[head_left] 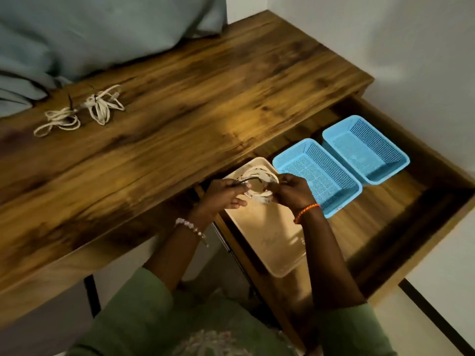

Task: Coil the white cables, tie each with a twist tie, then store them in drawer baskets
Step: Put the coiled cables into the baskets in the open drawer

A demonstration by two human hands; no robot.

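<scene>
You're holding a coil (259, 185) over the drawer's cream basket (272, 242): left hand (225, 195) pinching a tie (244, 181), right hand (290, 192) gripping the coil. Two tied cables (82, 111) are lying near the desk's (180, 111) back left edge; two blue baskets (341, 160) are sitting further right.

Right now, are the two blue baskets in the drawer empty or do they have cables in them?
Empty. Both blue baskets show only bare mesh floors; no cable lies in either.

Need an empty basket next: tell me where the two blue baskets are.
In the head view, the two blue baskets sit side by side in the open drawer, right of the cream tray.
</scene>
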